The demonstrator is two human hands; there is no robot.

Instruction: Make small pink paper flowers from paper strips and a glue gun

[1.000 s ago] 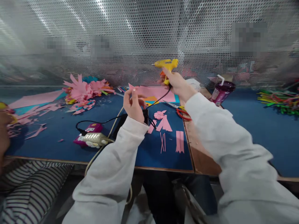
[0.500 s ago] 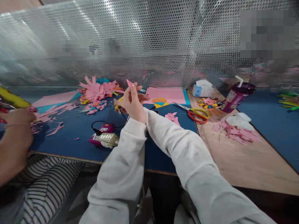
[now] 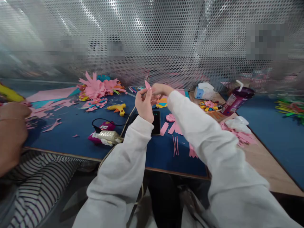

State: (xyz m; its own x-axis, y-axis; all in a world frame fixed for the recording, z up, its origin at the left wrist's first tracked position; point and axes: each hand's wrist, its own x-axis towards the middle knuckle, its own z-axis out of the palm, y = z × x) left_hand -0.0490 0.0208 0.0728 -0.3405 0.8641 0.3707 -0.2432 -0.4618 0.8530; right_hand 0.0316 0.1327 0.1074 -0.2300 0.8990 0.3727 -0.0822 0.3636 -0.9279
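Pink paper petal [image 3: 147, 85], a small pointed slip of cut card, is being held up above the blue desk [image 3: 71, 126], pinched at its base by my left hand [image 3: 144, 103]. My right hand [image 3: 159, 90] is coming in against it from the other side, fingers closed on the same piece, so both hands are gripping the petal between them. I am judging this as the shaping or pressing step, with the yellow glue gun [image 3: 117, 108] lying on the desk well to the left of my hands. The next move, as I read it, is calling for a steady pinch and careful alignment of the thin paper. A small pink paper flower [image 3: 170, 117] is lying just below, beside the black phone [image 3: 156, 123]. Another person's hand [image 3: 11, 133] is working at the far left.
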